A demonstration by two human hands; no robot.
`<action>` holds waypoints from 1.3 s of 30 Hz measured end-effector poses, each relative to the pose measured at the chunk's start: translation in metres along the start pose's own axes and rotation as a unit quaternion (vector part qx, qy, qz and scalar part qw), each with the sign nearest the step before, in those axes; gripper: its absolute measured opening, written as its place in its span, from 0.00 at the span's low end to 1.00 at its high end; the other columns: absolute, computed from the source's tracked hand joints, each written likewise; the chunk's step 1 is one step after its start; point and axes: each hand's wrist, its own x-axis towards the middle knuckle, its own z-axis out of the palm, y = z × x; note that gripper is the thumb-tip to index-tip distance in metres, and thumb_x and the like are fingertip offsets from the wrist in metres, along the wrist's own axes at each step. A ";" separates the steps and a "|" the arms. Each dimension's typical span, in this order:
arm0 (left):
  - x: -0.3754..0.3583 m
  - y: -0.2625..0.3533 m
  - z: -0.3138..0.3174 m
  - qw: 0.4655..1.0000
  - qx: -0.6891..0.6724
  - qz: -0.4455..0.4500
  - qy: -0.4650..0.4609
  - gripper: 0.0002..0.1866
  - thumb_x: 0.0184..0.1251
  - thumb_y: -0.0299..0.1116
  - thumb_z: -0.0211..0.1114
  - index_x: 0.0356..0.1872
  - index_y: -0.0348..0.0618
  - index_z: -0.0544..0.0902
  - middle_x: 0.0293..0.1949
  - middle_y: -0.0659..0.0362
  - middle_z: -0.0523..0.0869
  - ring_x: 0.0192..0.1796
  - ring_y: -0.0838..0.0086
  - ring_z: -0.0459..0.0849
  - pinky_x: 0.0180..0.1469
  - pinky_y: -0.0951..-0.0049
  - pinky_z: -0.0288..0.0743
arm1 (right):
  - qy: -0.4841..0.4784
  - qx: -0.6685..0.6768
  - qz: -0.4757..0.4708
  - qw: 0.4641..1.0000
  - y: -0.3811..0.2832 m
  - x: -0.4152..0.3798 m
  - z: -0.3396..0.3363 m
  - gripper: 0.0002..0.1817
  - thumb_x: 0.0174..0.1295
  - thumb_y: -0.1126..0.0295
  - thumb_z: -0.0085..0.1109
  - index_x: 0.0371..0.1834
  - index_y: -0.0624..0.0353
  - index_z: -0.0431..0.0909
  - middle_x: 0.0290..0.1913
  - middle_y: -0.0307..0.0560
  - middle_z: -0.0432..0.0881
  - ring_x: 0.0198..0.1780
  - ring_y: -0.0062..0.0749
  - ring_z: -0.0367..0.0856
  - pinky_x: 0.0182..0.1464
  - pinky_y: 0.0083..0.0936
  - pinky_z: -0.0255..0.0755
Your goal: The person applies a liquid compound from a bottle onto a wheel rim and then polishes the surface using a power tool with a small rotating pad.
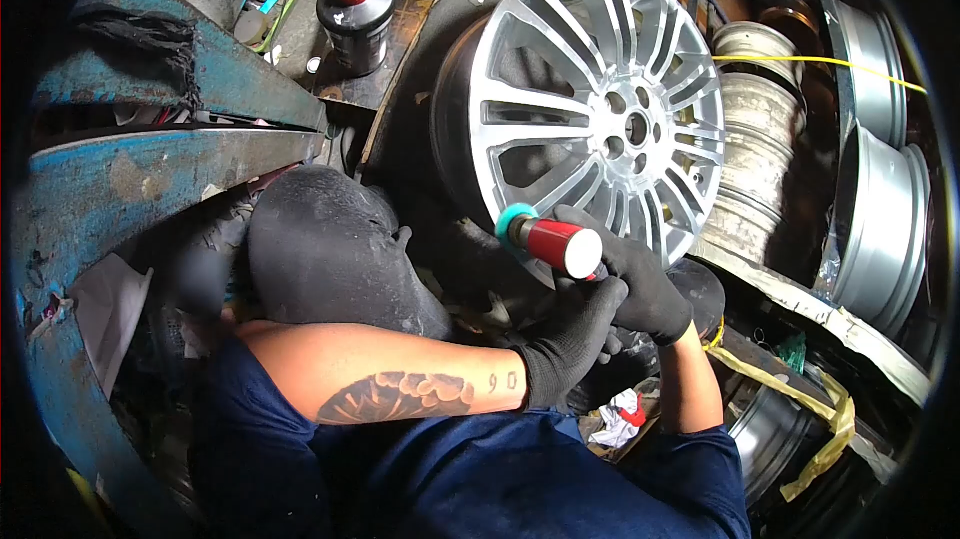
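Note:
A red power tool (552, 243) with a white round cap and a teal disc pad (512, 223) is held in black-gloved hands. The pad lies against the lower left rim of a silver multi-spoke wheel (636, 129). My right hand (640, 279) is wrapped round the tool's body, its fingers partly over the lower spokes. Just below the tool, my left hand (575, 334) is closed close to the right one; its fingers are curled and partly hidden, so what they grip cannot be made out.
A black bottle with a red cap (357, 19) stands on a board behind the wheel. Blue metal beams (160, 174) run along the left. Stacked rims (750, 139) and more wheels (880, 229) stand at the right, with a yellow cord (820, 60) across them.

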 end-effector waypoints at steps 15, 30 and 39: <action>-0.008 -0.003 -0.004 0.999 -0.028 0.003 -0.029 0.18 0.77 0.46 0.56 0.46 0.39 0.80 0.27 0.58 0.84 0.23 0.77 0.83 0.26 0.76 0.78 | -0.005 -0.046 0.005 0.999 -0.009 -0.002 0.001 0.48 0.47 0.57 0.71 0.78 0.37 0.66 0.54 0.57 0.86 0.53 0.57 0.86 0.53 0.42 0.79; -0.005 -0.005 -0.003 0.998 -0.060 0.011 -0.029 0.19 0.74 0.47 0.57 0.45 0.39 0.79 0.26 0.60 0.82 0.19 0.80 0.80 0.19 0.80 0.73 | -0.023 -0.054 0.015 0.998 -0.021 -0.004 -0.004 0.51 0.42 0.68 0.70 0.78 0.36 0.66 0.51 0.56 0.87 0.51 0.56 0.87 0.53 0.42 0.79; -0.009 -0.001 -0.003 0.999 -0.029 0.001 -0.016 0.16 0.73 0.45 0.56 0.45 0.42 0.81 0.31 0.57 0.85 0.22 0.77 0.80 0.26 0.76 0.77 | 0.003 -0.050 0.021 0.999 -0.017 -0.010 0.002 0.51 0.40 0.72 0.68 0.78 0.36 0.67 0.50 0.58 0.88 0.50 0.56 0.87 0.53 0.41 0.78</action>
